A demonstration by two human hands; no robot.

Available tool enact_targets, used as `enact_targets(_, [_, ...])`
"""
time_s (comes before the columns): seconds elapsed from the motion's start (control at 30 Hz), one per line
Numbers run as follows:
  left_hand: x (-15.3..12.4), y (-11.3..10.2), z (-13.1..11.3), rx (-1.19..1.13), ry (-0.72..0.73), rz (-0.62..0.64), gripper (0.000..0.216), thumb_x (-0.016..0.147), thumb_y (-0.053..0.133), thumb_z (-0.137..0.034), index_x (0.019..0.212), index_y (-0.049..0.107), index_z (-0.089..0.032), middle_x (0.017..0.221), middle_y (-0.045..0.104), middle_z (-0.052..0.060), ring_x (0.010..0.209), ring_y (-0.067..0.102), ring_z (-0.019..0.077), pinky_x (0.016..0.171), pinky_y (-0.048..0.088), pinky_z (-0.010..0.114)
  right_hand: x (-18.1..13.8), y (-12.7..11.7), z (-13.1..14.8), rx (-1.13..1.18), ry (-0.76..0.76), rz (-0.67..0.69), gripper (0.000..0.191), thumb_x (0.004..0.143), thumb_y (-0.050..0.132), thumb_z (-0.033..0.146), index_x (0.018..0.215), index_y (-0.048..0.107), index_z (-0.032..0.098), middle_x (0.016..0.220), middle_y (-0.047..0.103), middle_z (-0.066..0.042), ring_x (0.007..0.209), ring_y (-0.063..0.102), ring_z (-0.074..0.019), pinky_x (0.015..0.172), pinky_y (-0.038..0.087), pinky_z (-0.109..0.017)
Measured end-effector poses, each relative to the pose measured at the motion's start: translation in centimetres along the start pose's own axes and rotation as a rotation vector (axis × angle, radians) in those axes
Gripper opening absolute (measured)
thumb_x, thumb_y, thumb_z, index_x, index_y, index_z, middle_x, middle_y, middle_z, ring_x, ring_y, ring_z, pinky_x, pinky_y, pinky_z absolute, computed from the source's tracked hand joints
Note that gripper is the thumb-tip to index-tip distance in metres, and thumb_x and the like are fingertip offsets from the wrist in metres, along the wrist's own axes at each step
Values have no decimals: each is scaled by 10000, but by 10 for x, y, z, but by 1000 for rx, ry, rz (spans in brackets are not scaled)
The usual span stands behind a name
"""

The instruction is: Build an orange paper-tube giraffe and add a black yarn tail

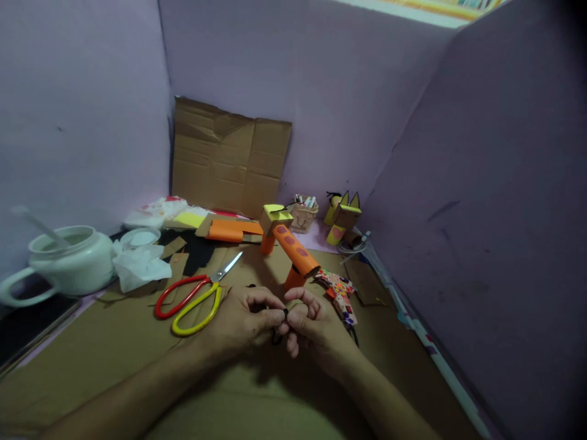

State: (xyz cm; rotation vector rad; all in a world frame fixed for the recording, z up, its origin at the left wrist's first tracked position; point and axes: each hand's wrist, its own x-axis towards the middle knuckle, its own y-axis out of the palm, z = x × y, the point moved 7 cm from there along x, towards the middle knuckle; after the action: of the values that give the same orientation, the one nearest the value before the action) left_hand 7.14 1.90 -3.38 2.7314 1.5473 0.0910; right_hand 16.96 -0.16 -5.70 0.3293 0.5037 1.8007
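My left hand (245, 318) and my right hand (312, 324) meet over the brown cardboard sheet (114, 360), fingertips pinched together on a small black piece (279, 327) that I cannot make out. Just beyond them stands an orange paper animal (291, 247) with a yellow box head and pink spots. Red and yellow scissors (195, 296) lie open just left of my left hand. A colourful patterned paper piece (339, 293) lies next to my right hand.
A white lidded pot (68, 263) with a spoon sits at the far left beside crumpled tissue (137, 263). A cardboard panel (229, 162) leans on the back wall. Orange paper (229, 231), a small pen cup (303, 215) and a yellow paper figure (343, 217) stand behind. Purple walls enclose the space.
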Motion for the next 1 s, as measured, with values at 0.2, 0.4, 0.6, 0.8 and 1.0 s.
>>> enact_targets(0.2, [-3,0,-3,-34,-23,11,180,699,635,-298,653,575,-134,585,588,11,528,539,113,528,418,235,1,1,-2,-52,14,-34,413,610,792,321,884,537,146,573,676,5,380,600,-113,362,473,-175])
enact_targets(0.4, [0,-15,-15,136,-11,-57,148,700,579,-297,702,545,-153,584,529,-22,521,446,92,484,336,209,0,-1,-6,-62,111,-63,336,590,799,334,746,599,113,579,686,-34,374,589,-97,362,469,-166])
enact_targets(0.6, [0,-28,-42,533,209,-113,112,782,475,-252,718,517,-170,622,491,-18,582,434,118,546,352,244,1,-1,-12,-71,179,2,317,665,743,387,757,621,109,617,690,-45,394,600,-93,361,471,-155])
enact_targets(0.8, [-6,-30,-62,837,434,-145,120,828,397,-162,739,477,-176,733,492,-1,693,469,135,648,371,259,0,0,-17,-54,208,39,328,657,755,372,816,633,113,632,687,-35,448,622,-101,426,507,-186])
enact_targets(1.0, [-5,-34,-63,932,526,-156,132,837,362,-115,766,455,-177,776,485,14,732,469,145,679,380,272,0,-9,-13,-221,167,-64,311,601,788,359,721,652,106,517,621,19,398,561,-68,414,473,-174])
